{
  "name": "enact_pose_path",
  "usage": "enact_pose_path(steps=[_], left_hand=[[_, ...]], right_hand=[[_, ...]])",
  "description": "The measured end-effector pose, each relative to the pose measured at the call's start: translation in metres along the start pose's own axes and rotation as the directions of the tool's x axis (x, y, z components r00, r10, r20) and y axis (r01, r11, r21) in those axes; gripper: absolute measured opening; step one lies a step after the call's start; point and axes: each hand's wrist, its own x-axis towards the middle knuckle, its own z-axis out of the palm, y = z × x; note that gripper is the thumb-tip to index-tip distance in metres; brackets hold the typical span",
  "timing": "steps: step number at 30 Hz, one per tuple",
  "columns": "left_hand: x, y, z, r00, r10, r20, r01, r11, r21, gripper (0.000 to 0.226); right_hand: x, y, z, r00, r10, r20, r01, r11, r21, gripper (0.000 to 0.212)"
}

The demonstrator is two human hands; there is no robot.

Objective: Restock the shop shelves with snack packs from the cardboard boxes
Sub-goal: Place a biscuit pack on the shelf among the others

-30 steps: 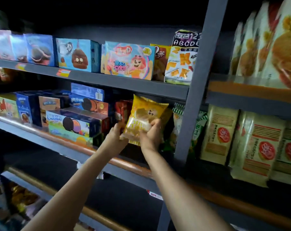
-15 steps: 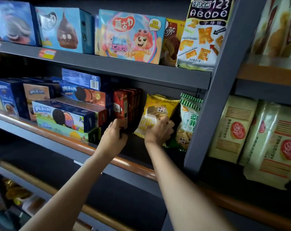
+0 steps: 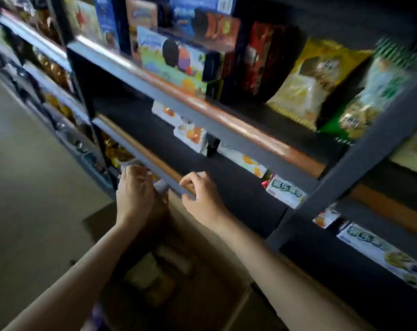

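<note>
The left hand (image 3: 133, 190) hangs over the open cardboard box (image 3: 169, 278) on the floor, grip loosely curled; blur hides whether it holds anything. Dim snack packs (image 3: 154, 275) lie inside the box. The right hand (image 3: 201, 195) is beside it at a lower shelf rail (image 3: 140, 154), grip relaxed and empty. Farther right, a yellow pack (image 3: 307, 82) stands on the upper shelf (image 3: 226, 118).

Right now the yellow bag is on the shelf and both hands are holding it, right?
Not quite. The head view shows the yellow bag on the shelf, but no hand holds it: the left hand and right hand are lower, above the box.
</note>
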Motion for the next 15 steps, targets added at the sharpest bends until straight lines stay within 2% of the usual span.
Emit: enact_pose_path(steps=[2,4,7,10,13,15], left_hand=[[-0.018,-0.044,-0.004,0.991,-0.094,0.092,0.082,0.988,0.129,0.019],[-0.033,-0.082,-0.008,0.971,-0.159,0.177,0.109,0.959,0.262,0.026],[-0.048,-0.131,-0.008,0.92,-0.224,0.323,0.085,0.916,0.393,0.028],[-0.052,-0.166,0.0,0.873,-0.24,0.425,0.032,0.897,0.441,0.031],[-0.046,-0.183,0.016,0.83,-0.254,0.497,-0.006,0.887,0.462,0.037],[-0.039,-0.194,0.028,0.813,-0.259,0.522,-0.01,0.889,0.458,0.037]], right_hand=[[-0.008,0.035,0.046,0.952,0.188,0.242,-0.187,0.982,-0.029,0.024],[-0.019,0.07,0.089,0.846,0.352,0.4,-0.367,0.929,-0.044,0.015],[-0.041,0.121,0.144,0.692,0.524,0.496,-0.548,0.829,-0.112,0.011],[-0.055,0.159,0.188,0.555,0.587,0.59,-0.63,0.76,-0.163,0.034],[-0.053,0.194,0.234,0.519,0.6,0.609,-0.579,0.771,-0.265,0.061],[-0.05,0.212,0.269,0.504,0.591,0.63,-0.568,0.776,-0.274,0.081]])
